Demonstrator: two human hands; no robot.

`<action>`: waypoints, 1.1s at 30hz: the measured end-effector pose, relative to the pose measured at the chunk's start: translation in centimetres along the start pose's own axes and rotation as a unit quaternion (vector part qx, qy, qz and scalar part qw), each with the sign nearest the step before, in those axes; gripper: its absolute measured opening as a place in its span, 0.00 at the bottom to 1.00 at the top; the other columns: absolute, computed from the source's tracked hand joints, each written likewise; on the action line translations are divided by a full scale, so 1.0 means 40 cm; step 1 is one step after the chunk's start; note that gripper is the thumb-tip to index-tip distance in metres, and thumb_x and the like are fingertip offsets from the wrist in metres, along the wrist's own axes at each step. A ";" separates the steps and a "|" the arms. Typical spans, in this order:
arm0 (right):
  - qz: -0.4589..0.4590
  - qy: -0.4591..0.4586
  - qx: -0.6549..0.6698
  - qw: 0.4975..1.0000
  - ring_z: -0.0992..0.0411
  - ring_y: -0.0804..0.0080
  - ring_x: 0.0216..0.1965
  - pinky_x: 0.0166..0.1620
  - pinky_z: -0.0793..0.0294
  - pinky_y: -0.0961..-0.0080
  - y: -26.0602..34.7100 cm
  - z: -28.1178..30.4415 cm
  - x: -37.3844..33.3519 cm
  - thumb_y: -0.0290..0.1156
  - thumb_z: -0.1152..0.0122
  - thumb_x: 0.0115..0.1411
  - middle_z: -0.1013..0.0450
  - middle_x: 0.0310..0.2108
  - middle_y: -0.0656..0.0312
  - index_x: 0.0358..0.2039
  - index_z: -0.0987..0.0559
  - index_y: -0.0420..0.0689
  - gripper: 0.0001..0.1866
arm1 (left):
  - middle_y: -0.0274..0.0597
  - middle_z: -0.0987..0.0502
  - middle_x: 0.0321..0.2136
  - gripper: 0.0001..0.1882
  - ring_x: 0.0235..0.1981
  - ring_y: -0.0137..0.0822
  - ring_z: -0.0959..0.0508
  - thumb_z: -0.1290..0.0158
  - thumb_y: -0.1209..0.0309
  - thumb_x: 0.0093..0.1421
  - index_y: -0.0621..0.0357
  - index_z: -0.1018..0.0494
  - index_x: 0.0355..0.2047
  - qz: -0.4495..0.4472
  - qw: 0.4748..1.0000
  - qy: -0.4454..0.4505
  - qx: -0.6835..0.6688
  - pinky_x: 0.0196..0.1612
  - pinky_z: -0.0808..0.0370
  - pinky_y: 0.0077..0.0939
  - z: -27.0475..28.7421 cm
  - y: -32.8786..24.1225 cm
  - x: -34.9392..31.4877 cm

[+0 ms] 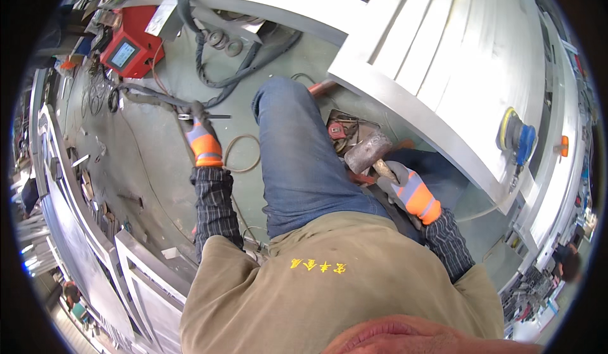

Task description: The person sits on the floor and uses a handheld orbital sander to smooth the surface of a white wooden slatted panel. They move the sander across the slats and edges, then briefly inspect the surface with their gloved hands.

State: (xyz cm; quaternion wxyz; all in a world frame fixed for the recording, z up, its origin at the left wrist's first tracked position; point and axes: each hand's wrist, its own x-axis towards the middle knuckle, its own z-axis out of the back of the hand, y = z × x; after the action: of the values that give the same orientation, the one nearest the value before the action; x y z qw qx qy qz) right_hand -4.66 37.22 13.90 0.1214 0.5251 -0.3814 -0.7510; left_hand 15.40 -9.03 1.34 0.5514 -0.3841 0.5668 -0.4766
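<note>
Far left: red welding machine (132,51) with a small pale screen, standing on the green floor (152,164); thick black cables (218,75) loop from it across the floor, apparently laid slack so they can follow the work.

Left of centre: left hand (201,137), in a grey glove with an orange cuff, closed around the grip of a dark welding torch (190,110). A thin dark rod juts sideways from the torch head; a cable trails back toward the machine. The arm is extended well out from the body, torch held low near the floor.

Centre: raised knee in blue jeans (297,157), between the two hands.

Right of centre: right hand (405,186), same glove type, closed on the wooden handle of a hammer (369,152). Head is a blunt grey steel cylinder, dull and worn, pointing up-left, just beside the thigh. A tape measure (337,130) and clutter lie just behind it.

Right: large pale aluminium panel frame (456,69) with ribbed face, tilted across the view. On its far edge rests an orbital sander (516,135), blue body, yellow pad, hose hanging down.
</note>
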 end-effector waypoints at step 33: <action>-0.278 -0.110 0.353 0.887 0.29 0.80 0.26 0.36 0.19 0.73 -0.096 -0.169 0.462 0.41 0.40 0.68 0.27 0.34 0.67 0.49 0.27 0.47 0.15 | 0.60 0.19 0.49 0.37 0.53 0.55 0.20 0.34 0.48 0.53 0.64 0.23 0.55 0.205 0.775 0.316 0.508 0.57 0.24 0.43 0.196 1.162 0.073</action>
State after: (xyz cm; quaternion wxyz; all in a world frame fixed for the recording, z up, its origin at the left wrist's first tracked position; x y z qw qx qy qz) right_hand -5.62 26.06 -2.72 -0.3279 0.5319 -0.4707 -0.6229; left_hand 27.08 -1.11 -43.74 0.5412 0.2487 0.4502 -0.6653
